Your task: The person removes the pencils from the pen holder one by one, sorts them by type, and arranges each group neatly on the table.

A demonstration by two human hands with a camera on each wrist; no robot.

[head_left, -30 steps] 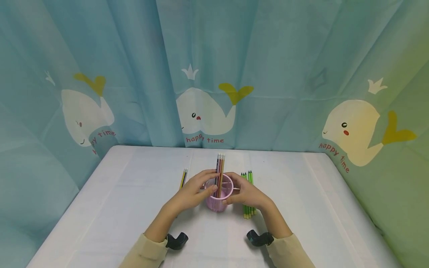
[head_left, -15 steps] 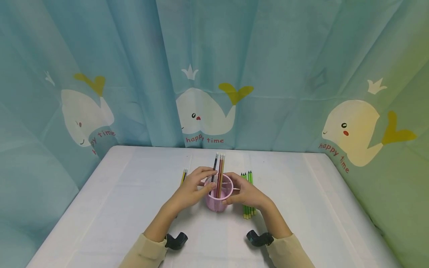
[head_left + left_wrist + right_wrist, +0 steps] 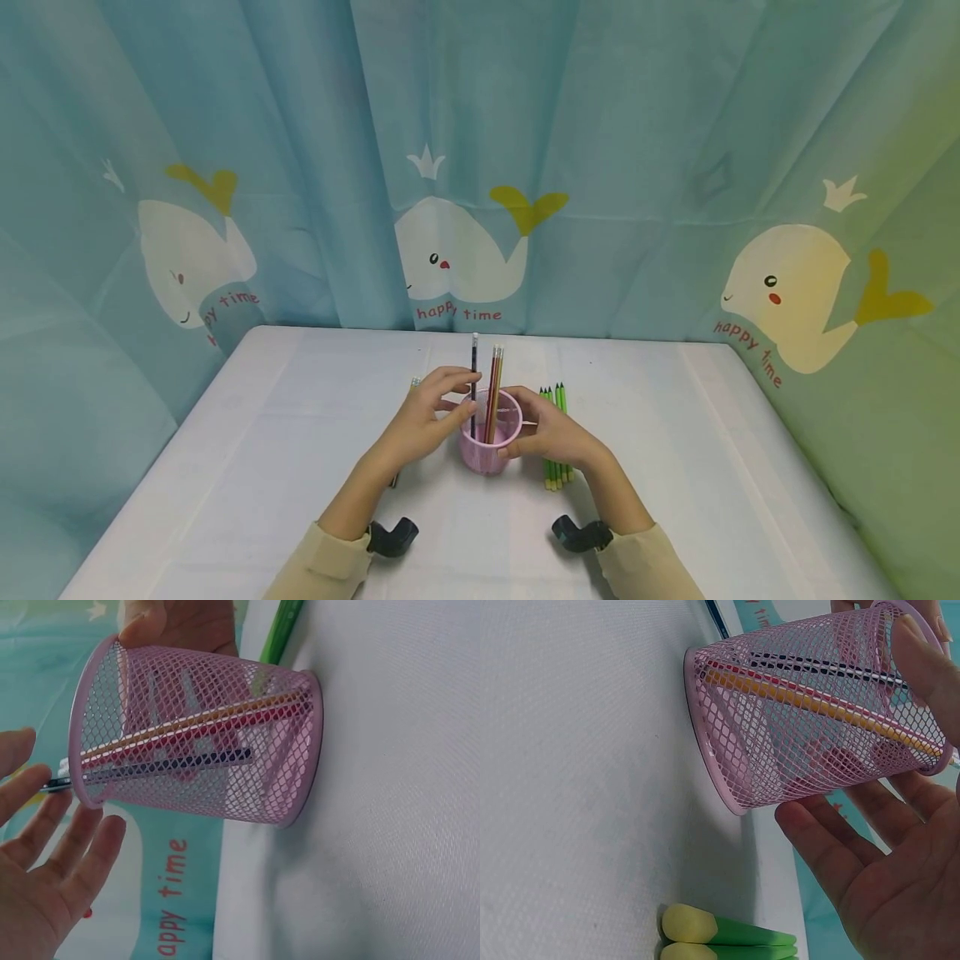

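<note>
A pink mesh pencil cup stands upright on the table. My right hand holds its right side near the rim, thumb in front and fingers behind. My left hand pinches a black pencil between thumb and fingers at the cup's left rim. In the left wrist view the lower end of this black pencil is inside the cup, raised off its base. A red pencil and a gold pencil lean together in the cup, reaching the base.
Several green pencils lie side by side on the white table, right of the cup and partly behind my right hand. Other pencils lie to the left, mostly hidden under my left hand. A whale-print curtain hangs behind the table.
The black pencil has parted from the red and gold pencils, moved left, straightened and risen slightly with my left hand. My right hand and the cup have stayed put.
</note>
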